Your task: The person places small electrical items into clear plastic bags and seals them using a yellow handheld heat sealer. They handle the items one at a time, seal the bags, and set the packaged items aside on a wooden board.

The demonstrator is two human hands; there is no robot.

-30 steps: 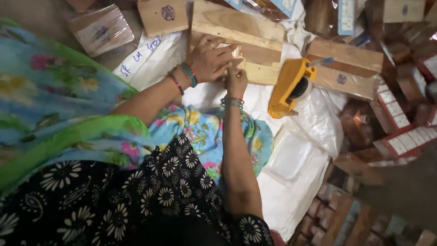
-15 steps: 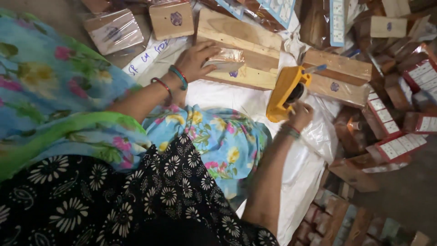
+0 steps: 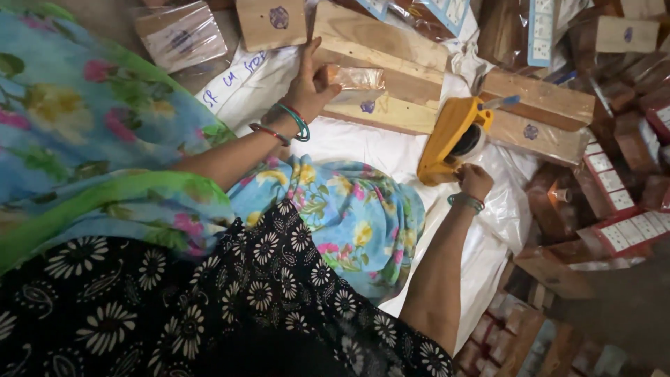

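My left hand [image 3: 305, 85] grips a small wooden block wrapped in clear plastic [image 3: 354, 78], held over a long wooden plank [image 3: 380, 42]. My right hand [image 3: 475, 180] is closed on the handle end of a yellow tape dispenser [image 3: 450, 136], which rests on white plastic sheeting [image 3: 363, 143]. Bangles sit on both wrists. My lap, in blue floral cloth, lies between the two arms.
More wooden planks [image 3: 537, 94] and a square wood block with a purple stamp [image 3: 271, 21] lie at the top. A wrapped block [image 3: 180, 35] sits top left. Stacks of wooden switchboards with white sockets [image 3: 624, 216] crowd the right side.
My right hand left the wrapped block, swung right and took hold of the yellow tape dispenser. My left hand stayed on the wrapped block.
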